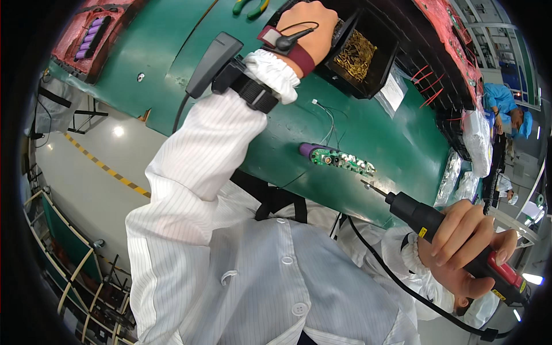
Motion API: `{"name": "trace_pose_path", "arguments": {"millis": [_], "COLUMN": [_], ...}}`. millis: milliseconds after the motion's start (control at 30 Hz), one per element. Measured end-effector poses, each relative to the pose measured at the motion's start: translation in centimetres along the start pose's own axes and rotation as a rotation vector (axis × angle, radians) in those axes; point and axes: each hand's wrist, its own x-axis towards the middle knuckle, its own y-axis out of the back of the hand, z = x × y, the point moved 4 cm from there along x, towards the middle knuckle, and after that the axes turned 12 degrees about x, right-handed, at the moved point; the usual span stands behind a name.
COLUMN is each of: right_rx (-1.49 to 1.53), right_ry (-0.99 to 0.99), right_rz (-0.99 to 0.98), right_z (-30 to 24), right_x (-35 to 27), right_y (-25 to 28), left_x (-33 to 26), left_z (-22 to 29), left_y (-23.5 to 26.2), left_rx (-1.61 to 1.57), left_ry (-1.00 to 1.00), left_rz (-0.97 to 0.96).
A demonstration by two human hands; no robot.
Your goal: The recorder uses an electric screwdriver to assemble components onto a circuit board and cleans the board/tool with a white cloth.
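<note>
My right hand [463, 236] is wrapped round a black and red electric screwdriver [417, 215], its thin bit pointing left. Just beyond the bit tip, a green circuit board [342, 160] lies on the green table [276, 135]. A purple cylindrical cell [309, 150] shows at the board's left end, and thin wires with a white plug run from it. My left hand [310, 26] reaches to the far side, over a black bin beside another black bin [368, 86] of brass-coloured screws [356, 56]. Its fingers are hidden behind the back of the hand. A wrist strap [299, 57] circles that wrist.
Green-handled pliers [250, 8] lie at the far edge. A red-lined case [86, 40] with purple cells stands far left. Long black cases [425, 63] with red wires line the right, near plastic bags [451, 178]. A black cord [391, 276] hangs below the screwdriver. A blue-clad person [500, 100] is farther off.
</note>
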Motion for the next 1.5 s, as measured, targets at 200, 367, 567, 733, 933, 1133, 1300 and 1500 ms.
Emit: {"name": "trace_pose_path", "arguments": {"millis": [200, 367, 567, 733, 933, 1133, 1300, 1500], "right_rx": [0.023, 0.049, -0.013, 0.137, 0.560, 0.647, 0.537, 0.482], "right_ry": [-0.020, -0.005, 0.010, 0.129, 0.344, 0.362, 0.375, 0.357], "right_rz": [0.084, 0.050, 0.053, 0.117, 0.022, -0.132, -0.129, -0.118], "right_z": [-0.7, 0.3, 1.0, 0.5, 1.7, 2.6, 2.4, 2.0], "right_x": [-2.0, -1.4, -1.1, -0.9, 0.4, 0.9, 1.1, 0.8], "right_y": [1.4, 1.4, 1.5, 1.0, -1.5, -2.4, -3.1, -3.5], "left_x": [0.2, -0.1, -0.3, -3.5, -15.9, -18.9, -18.9, -19.3], "left_z": [-1.3, -2.2, -1.7, -0.3, 1.4, 3.1, 3.0, 3.2], "left_y": [1.2, 1.3, 2.5, 9.1, 10.5, 10.9, 11.5, 11.5], "left_rx": [-0.051, -0.172, -0.125, -1.015, -1.850, -2.154, -2.171, -2.283], "left_ry": [-0.114, -0.175, -0.307, 0.203, 0.510, 0.649, 0.596, 0.646], "left_rz": [-0.053, -0.156, 0.007, -0.252, -0.346, -0.492, -0.524, -0.581]}}
